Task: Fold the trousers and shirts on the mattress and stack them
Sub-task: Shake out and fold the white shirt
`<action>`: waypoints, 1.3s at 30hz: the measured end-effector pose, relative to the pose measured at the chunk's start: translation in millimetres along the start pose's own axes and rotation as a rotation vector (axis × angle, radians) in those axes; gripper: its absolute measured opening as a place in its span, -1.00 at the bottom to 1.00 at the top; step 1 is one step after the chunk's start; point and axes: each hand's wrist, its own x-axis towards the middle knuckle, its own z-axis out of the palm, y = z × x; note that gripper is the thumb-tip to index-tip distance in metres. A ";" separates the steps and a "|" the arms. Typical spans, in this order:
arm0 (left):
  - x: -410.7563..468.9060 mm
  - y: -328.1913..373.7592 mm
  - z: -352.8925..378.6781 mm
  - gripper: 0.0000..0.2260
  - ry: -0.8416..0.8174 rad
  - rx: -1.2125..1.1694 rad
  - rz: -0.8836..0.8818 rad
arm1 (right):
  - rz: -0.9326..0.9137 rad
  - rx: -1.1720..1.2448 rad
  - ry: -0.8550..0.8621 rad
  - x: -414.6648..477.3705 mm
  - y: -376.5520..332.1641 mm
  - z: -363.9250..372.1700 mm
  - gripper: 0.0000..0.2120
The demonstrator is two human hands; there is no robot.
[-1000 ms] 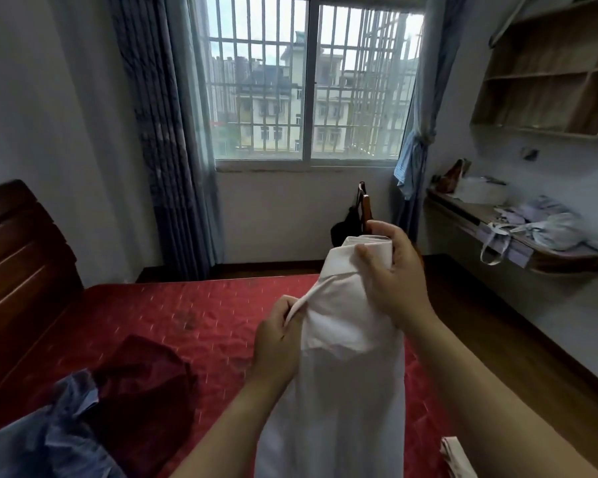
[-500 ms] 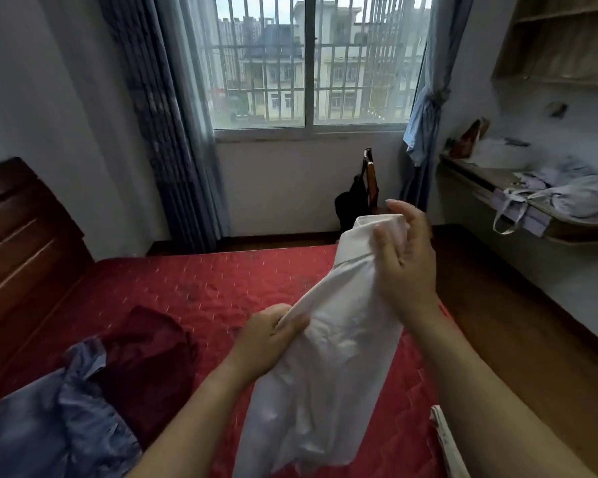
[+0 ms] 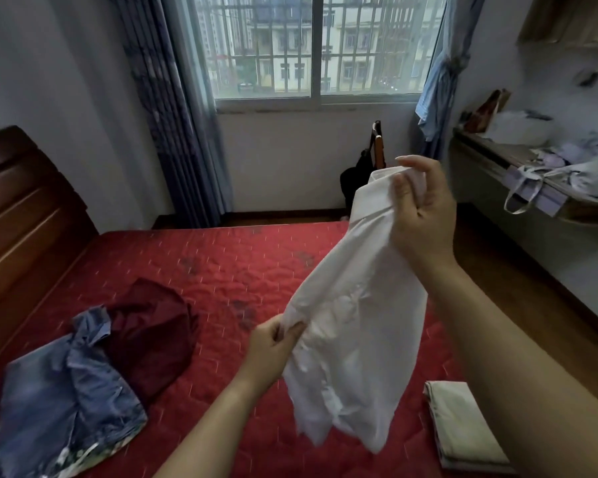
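The right hand (image 3: 423,215) grips the top of a white cotton shirt (image 3: 354,326), and the left hand (image 3: 273,346) pinches its edge lower down, holding it above the red quilted mattress (image 3: 242,263). A crumpled maroon garment (image 3: 152,332) and blue denim garment (image 3: 63,395) lie left; a folded beige cloth (image 3: 460,426) lies right.

the mattress (image 3: 256,257) fills the middle, with the headboard (image 3: 25,215) along its left side and the window (image 3: 311,46) in the wall beyond its far edge. on the mattress at the near left lies a denim garment (image 3: 59,401); a crumpled garment (image 3: 156,332) lies touching it on its far right side. a shirt (image 3: 353,322) hangs above the mattress's right half, the right hand (image 3: 425,215) gripping its top and the left hand (image 3: 273,350) pinching its left edge lower down. a folded garment (image 3: 463,426) lies on the mattress at the near right. a chair (image 3: 377,146) stands under the window, and a desk (image 3: 497,157) runs along the right wall.
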 end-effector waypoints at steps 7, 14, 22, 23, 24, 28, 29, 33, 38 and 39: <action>-7.6 -3.2 -11.4 -0.70 0.093 -0.026 0.047 | 0.078 -0.024 -0.012 -4.0 11.7 -0.2 -0.86; -18.2 -4.8 -26.6 -0.63 0.021 -0.138 0.078 | 0.082 -0.014 -0.040 -4.5 16.0 1.0 -0.85; 1.2 -5.2 -8.8 -0.84 -0.190 0.056 0.018 | 0.094 -0.008 -0.089 -6.8 17.3 -3.5 -0.82; 5.8 -5.3 -3.8 -0.90 -0.186 0.024 -0.004 | 0.096 -0.014 -0.102 -8.3 17.3 -4.3 -0.81; 10.2 -5.1 2.3 -0.93 -0.202 0.012 -0.013 | 0.100 -0.019 -0.111 -9.0 17.3 -5.1 -0.81; 21.0 -3.4 36.0 -0.92 -0.166 0.149 0.116 | 0.093 -0.018 -0.103 -3.8 15.9 -10.7 -0.81; 24.6 -4.5 42.3 -0.91 -0.099 0.183 0.156 | 0.083 -0.013 -0.096 -1.1 15.0 -13.2 -0.81; 41.6 0.4 53.1 -0.93 -0.161 -0.006 0.100 | 0.039 -0.024 -0.070 11.2 12.1 -25.6 -0.81; 53.8 21.5 64.8 -0.92 -0.154 -0.116 0.019 | 0.031 -0.060 -0.034 20.7 17.3 -41.0 -0.81; 55.8 23.6 61.6 -0.90 -0.107 -0.112 0.036 | 0.039 -0.062 -0.017 22.3 18.7 -45.0 -0.81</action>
